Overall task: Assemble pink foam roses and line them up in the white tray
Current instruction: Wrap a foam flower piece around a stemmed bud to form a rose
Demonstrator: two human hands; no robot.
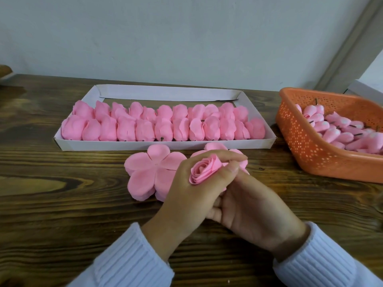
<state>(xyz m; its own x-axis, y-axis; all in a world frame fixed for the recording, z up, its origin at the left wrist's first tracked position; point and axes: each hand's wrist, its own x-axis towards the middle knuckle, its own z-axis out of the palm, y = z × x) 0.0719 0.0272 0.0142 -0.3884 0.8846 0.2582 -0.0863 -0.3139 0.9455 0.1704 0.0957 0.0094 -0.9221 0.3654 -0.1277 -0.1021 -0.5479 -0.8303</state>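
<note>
Before the cardboard tray [165,145], left hand [186,195] grips a spiralled foam rose [204,171].

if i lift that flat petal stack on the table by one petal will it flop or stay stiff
Probably floppy: the petal stack looks like thin foam sheets, and the same foam curls tightly in the rose. Being thin foam, it is likely very light. Its edges show offset layers, so they may slide apart.
</note>
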